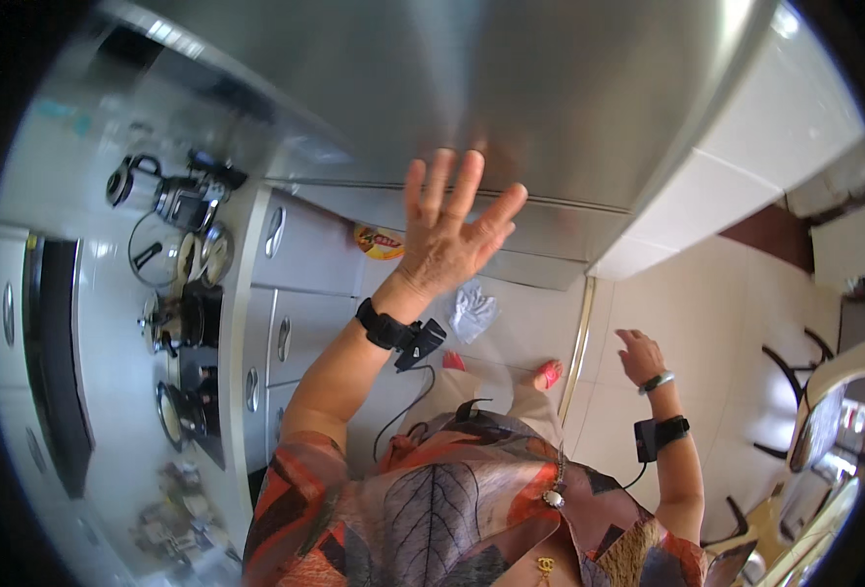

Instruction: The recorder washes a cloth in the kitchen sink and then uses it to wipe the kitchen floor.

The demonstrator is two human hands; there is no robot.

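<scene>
My left hand (443,235) is raised with its fingers spread, its back towards me. Its fingertips overlap the lower part of a grey metallic door, apparently a refrigerator's (564,103); whether they touch it I cannot tell. Out to the right, over the tiled floor, my right hand (642,359) hangs with loosely bent fingers and nothing visible in it. A crumpled clear plastic bag (474,312) lies on the floor below my left hand. Partly hidden behind that hand is a yellow and red round package (380,242) bearing writing.
At left, a counter (238,293) carries a blender-like appliance (183,202), a glass lid (155,253) and pots on a cooktop (201,367). Drawers (304,330) line its front. A white tiled wall edge (667,213) stands right of the door. Chairs (807,411) are at far right.
</scene>
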